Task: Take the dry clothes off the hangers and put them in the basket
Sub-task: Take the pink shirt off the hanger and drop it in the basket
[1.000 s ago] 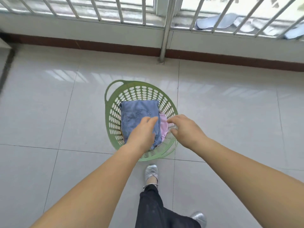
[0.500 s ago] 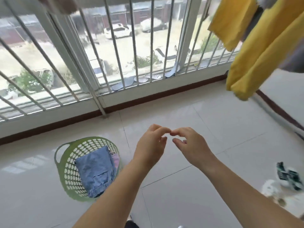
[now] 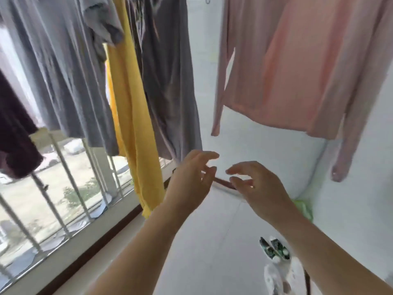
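Note:
Clothes hang overhead: a pink long-sleeved top point(image 3: 297, 67) at the upper right, a dark grey garment point(image 3: 168, 81) in the middle, a yellow garment point(image 3: 131, 116) to its left, a light grey one point(image 3: 63, 71) and a dark maroon one point(image 3: 14, 128) at the far left. My left hand point(image 3: 191, 184) is raised just below the dark grey garment's hem, fingers loosely spread and empty. My right hand point(image 3: 259, 188) is beside it, a little apart, also empty with relaxed fingers. The basket is out of view. No hanger shows clearly.
A barred window point(image 3: 70, 188) runs along the left with a brown skirting strip below it. White walls meet in a corner ahead. On the floor at the lower right lie patterned shoes point(image 3: 274, 250) and white slippers point(image 3: 280, 277). A green object point(image 3: 304, 207) sits in the corner.
The view swung up and right, from the basket with the folded blue jeans to the hanging clothes. Both hands left the basket and rose empty toward the dark grey garment.

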